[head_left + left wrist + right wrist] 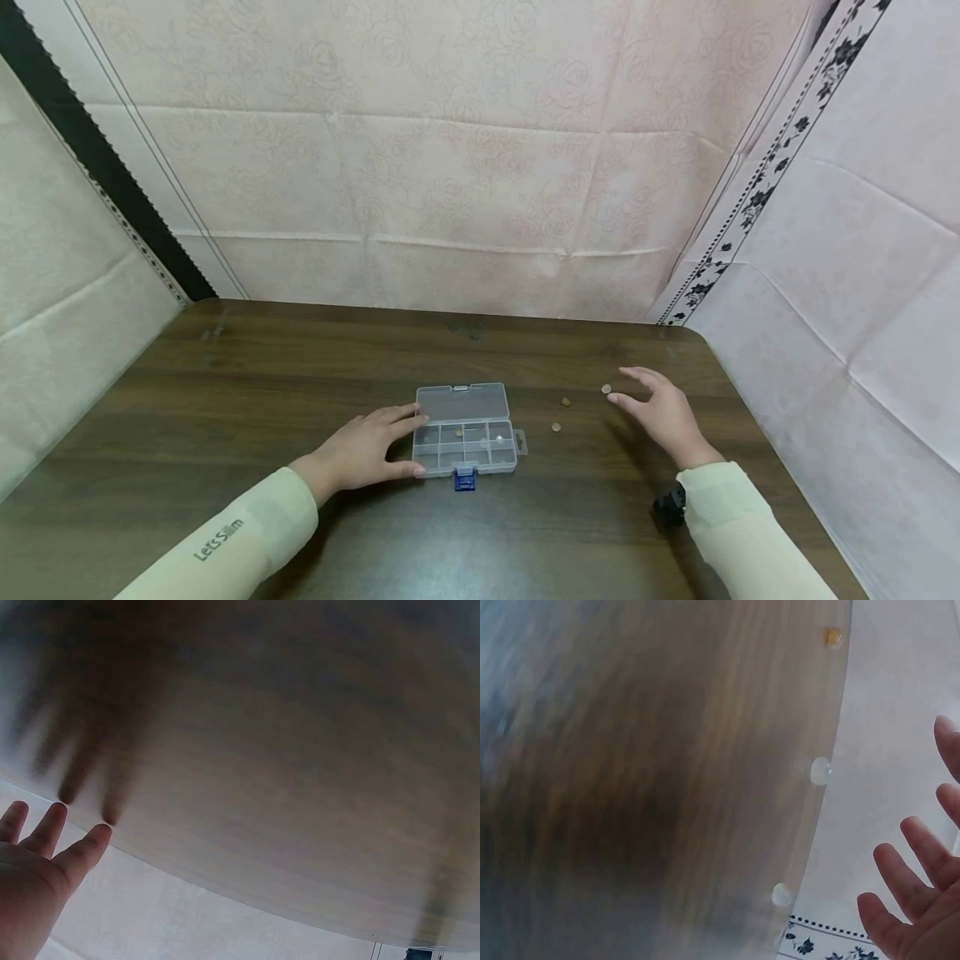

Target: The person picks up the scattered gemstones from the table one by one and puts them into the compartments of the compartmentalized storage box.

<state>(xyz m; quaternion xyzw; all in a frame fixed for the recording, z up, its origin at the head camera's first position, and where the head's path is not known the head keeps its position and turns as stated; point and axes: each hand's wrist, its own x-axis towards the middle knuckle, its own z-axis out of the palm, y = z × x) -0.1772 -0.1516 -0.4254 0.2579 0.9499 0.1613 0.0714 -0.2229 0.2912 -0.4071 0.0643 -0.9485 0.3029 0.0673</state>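
Note:
A clear plastic compartment box [465, 406] lies with its lid folded back on the table. My left hand [363, 450] rests against its left side, fingertips by the lid and thumb at the near corner. Inside the compartments are a small yellowish piece [459, 432] and what look like clear ones. My right hand [666, 417] is spread around a small clear bead-like piece [606, 389], thumb and fingers apart. Between box and hand lie an amber piece [566, 402] and another clear piece [556, 427]. The right wrist view shows the right fingers [904, 877] extended and holding nothing.
The brown wood-grain table [300, 358] has rounded far corners. Pale patterned cloth [465, 183] hangs behind it and along both sides. The box has a blue latch [464, 481] at its near edge and a clear latch [521, 442] sticking out rightward.

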